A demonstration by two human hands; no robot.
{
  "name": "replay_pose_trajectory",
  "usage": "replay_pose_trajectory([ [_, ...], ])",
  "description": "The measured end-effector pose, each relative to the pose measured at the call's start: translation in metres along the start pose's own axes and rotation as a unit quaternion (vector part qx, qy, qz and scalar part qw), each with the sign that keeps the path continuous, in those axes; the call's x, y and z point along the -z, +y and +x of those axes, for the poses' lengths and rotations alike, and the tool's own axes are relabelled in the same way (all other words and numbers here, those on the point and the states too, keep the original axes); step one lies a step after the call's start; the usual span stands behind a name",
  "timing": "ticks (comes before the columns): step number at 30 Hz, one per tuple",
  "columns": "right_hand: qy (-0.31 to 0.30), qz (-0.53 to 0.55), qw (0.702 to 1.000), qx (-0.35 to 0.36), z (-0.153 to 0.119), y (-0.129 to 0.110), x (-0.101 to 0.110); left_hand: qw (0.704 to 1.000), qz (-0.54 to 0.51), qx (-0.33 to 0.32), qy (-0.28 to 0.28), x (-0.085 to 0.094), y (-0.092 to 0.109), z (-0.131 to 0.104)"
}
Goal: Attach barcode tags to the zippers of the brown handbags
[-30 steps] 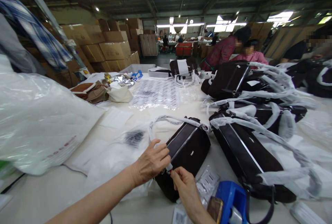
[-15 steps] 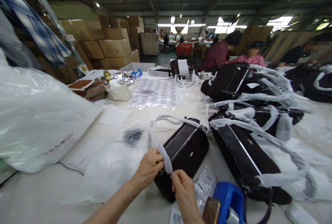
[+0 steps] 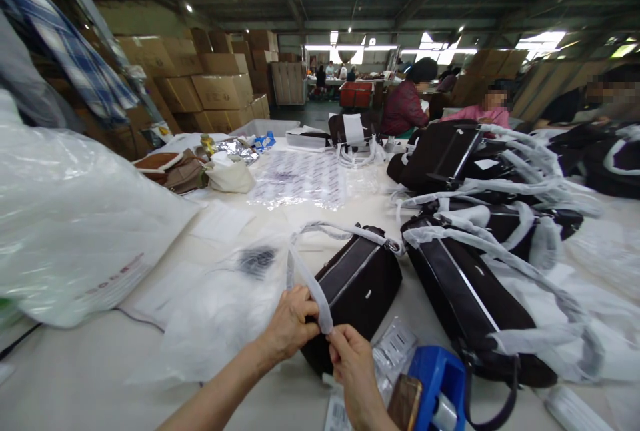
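A black handbag (image 3: 360,284) lies tilted on the table in front of me. Its strap (image 3: 313,284), wrapped in thin white padding, loops up and to the left from the bag's far end. My left hand (image 3: 293,324) is closed around the strap close to the bag's near end. My right hand (image 3: 350,354) pinches the lower end of the white wrapping, just right of the left fingers. The fingertips hide the strap's lower attachment. Beside my right wrist lie clear plastic packets with labels (image 3: 395,348).
More black handbags (image 3: 475,304) with wrapped straps are piled on the right. A blue tape dispenser (image 3: 437,384) stands near the front edge. A large plastic bag (image 3: 80,218) bulges at left, with crumpled white wrapping (image 3: 215,324) nearby. Co-workers (image 3: 407,101) sit across the table.
Both hands stay at the strap's lower end, with the left fingers shifted slightly. The black handbag has barely moved. Across the table, a co-worker has straightened up and moved left.
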State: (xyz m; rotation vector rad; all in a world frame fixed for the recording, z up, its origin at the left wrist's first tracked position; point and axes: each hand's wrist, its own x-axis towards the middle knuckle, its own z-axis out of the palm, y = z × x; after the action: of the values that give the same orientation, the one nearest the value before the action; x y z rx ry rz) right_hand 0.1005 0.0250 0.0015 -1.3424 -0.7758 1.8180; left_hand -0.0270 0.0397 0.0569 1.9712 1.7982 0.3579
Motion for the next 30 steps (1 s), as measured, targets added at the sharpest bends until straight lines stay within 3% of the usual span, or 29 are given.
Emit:
replay_pose_trajectory([
  [12, -0.056, 0.02, 0.997, -0.041, -0.012, -0.02, 0.002, 0.992, 0.127, -0.027, 0.003, -0.002, 0.016, -0.011],
  [15, -0.078, 0.024, 0.996, -0.037, -0.012, -0.02, 0.004, 0.994, 0.111, -0.024, 0.002, -0.001, 0.014, -0.014],
  [21, -0.09, -0.047, 0.995, -0.008, -0.01, -0.018, 0.004, 0.998, 0.038, -0.018, 0.055, 0.0, 0.009, -0.028],
  [24, -0.084, -0.139, 0.985, 0.053, -0.015, -0.02, 0.008, 0.996, -0.01, -0.014, 0.084, 0.0, 0.01, -0.04],
  [28, -0.029, -0.264, 0.929, 0.257, -0.028, -0.021, 0.019, 0.987, -0.107, 0.002, 0.117, -0.007, 0.011, -0.059],
  [30, -0.021, -0.281, 0.919, 0.277, -0.033, -0.017, 0.021, 0.978, -0.163, 0.019, 0.127, -0.014, 0.011, -0.07],
])
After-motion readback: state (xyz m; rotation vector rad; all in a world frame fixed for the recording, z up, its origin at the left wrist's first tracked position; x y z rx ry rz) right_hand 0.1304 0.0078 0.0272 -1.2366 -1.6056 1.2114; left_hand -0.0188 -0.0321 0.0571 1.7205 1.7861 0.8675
